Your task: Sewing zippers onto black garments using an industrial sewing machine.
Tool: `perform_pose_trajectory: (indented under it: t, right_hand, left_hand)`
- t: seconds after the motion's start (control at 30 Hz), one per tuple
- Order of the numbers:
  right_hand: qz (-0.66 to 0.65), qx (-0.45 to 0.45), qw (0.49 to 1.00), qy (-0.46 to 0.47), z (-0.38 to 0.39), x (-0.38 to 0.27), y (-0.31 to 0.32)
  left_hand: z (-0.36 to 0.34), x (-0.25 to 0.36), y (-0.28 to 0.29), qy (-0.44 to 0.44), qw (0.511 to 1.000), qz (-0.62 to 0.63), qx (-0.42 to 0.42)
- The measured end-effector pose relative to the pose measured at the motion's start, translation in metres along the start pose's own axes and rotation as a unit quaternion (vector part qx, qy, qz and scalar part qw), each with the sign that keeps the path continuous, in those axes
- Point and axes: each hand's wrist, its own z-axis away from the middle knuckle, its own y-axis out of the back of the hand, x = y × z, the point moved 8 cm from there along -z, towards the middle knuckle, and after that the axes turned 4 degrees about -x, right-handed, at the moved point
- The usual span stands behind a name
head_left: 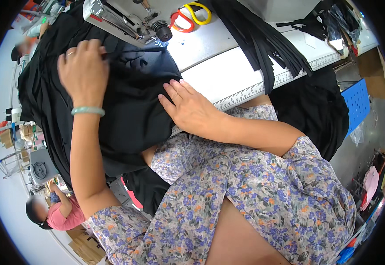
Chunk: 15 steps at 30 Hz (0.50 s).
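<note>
A large piece of black fabric (130, 106) lies over the white sewing table (228, 70) and hangs off its near edge. My left hand (83, 70), with a pale green bangle at the wrist, rests flat on the fabric just before the sewing machine head (122, 20). My right hand (190, 108) lies flat, fingers together, on the fabric's right edge near the table's ruler strip (254, 90). Neither hand grips anything. The needle area is partly hidden behind the machine head.
Red- and yellow-handled scissors (188, 17) lie behind the machine. A bundle of black strips (263, 44) drapes over the table at the right. More black cloth (316, 106) hangs beside a blue panel (356, 101). Another person in a pink top (55, 212) sits at lower left.
</note>
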Motion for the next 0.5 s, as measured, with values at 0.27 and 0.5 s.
perform_pose_trajectory:
  t: [0.27,0.5]
  right_hand:
    - [-0.014,0.004,1.0,0.01,-0.002,-0.001,0.003]
    - [-0.075,-0.004,0.996,0.045,-0.001,0.002,0.01]
  left_hand:
    - [0.011,-0.071,0.062,0.162,0.924,0.346,0.01]
    - [0.021,0.074,0.002,-0.163,0.904,0.377,-0.121]
